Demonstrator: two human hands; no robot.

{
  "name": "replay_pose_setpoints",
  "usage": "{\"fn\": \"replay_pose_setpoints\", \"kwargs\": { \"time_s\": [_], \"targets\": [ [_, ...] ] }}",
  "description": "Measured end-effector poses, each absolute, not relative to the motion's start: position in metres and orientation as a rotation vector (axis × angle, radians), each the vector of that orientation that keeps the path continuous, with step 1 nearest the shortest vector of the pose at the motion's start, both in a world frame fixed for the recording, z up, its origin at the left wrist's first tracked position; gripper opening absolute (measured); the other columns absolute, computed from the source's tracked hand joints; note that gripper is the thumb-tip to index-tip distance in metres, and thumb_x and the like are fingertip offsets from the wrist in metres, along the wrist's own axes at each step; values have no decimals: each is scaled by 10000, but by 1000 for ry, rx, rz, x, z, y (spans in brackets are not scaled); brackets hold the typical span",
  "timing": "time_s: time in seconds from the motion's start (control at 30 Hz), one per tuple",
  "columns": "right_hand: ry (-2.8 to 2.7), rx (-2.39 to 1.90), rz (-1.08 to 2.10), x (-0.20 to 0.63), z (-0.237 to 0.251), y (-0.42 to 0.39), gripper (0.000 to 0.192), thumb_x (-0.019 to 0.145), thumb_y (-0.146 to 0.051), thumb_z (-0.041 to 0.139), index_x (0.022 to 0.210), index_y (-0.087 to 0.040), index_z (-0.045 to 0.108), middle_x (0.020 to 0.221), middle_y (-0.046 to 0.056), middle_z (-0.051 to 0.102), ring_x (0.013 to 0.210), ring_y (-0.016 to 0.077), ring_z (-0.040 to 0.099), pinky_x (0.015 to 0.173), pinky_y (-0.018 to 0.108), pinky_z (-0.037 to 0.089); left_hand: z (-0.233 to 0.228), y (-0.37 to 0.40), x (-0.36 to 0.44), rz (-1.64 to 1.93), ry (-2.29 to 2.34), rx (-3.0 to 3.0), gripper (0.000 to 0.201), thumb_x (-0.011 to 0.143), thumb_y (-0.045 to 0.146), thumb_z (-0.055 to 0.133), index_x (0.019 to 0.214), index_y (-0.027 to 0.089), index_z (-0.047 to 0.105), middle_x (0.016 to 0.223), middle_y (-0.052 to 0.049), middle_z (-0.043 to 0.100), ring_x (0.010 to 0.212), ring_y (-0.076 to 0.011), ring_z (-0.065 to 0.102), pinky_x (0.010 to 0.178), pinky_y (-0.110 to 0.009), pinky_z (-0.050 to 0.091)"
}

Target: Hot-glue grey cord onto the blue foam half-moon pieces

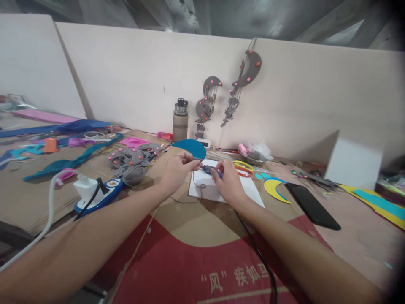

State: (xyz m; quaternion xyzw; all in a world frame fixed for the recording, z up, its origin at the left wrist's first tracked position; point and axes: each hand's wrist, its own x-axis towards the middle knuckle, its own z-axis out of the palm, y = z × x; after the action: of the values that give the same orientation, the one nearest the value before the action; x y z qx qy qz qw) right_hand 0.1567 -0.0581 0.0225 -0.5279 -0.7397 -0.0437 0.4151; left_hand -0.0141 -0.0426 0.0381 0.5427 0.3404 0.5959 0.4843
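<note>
Left hand [177,171] is pinching the near edge of a blue disc [190,148], thumb and fingers pressed on it, holding it just above the white sheet [209,185]. Right hand [226,181] is wrapped around a small blue tool [209,169] (looks like a glue gun, hard to tell) with its tip meeting the disc edge; a black cord [256,249] trails back along the arm. Scissors [243,168] and a yellow crescent [275,188] lie just right of the sheet, a phone [311,205] further right, a bottle [180,120] by the wall, a power strip [98,193] on the left.
</note>
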Motion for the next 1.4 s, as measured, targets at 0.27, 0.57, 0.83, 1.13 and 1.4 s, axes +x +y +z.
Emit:
{"fn": "replay_pose_setpoints", "kwargs": {
  "time_s": [0.27, 0.57, 0.83, 1.13, 1.4],
  "targets": [
    [-1859, -1144, -26, 136, 25, -76, 165, 782, -279, 600, 906, -214, 512, 942, 59, 546, 905, 213, 498, 789, 362, 428, 31, -48, -4, 1371, 721, 1049, 314, 582, 208, 782, 687, 145, 493, 683, -3, 628, 706, -132, 651, 782, -308, 520],
    [-1812, -1178, -80, 140, 27, -74, 38, 806, -221, 547, 801, -209, 512, 832, 31, 575, 825, 189, 500, 728, 319, 408, 27, -59, 7, 1365, 641, 950, 301, 570, 198, 788, 659, 151, 505, 655, 17, 603, 673, -112, 618, 721, -295, 534],
    [-1822, -1174, 57, 139, 28, -75, 30, 814, -205, 453, 789, -207, 471, 811, 30, 546, 765, 167, 495, 686, 298, 393, 31, -61, 4, 1305, 783, 1053, 320, 578, 275, 788, 692, 166, 511, 699, 20, 592, 628, -115, 585, 583, -298, 545],
    [-1658, -1107, 530, 136, 29, -76, 50, 806, -249, 454, 784, -219, 421, 680, -40, 518, 606, 118, 524, 584, 254, 391, 35, -51, -2, 1328, 902, 1213, 307, 606, 267, 767, 701, 163, 494, 663, 22, 607, 558, -108, 596, 549, -259, 523],
    [-1560, -1104, 630, 137, 23, -67, 19, 806, -232, 426, 799, -227, 409, 643, -63, 443, 551, 102, 434, 529, 229, 364, 32, -50, -4, 1327, 786, 1244, 357, 605, 299, 774, 726, 163, 467, 675, 10, 620, 810, -196, 671, 737, -331, 548]
  ]
}}
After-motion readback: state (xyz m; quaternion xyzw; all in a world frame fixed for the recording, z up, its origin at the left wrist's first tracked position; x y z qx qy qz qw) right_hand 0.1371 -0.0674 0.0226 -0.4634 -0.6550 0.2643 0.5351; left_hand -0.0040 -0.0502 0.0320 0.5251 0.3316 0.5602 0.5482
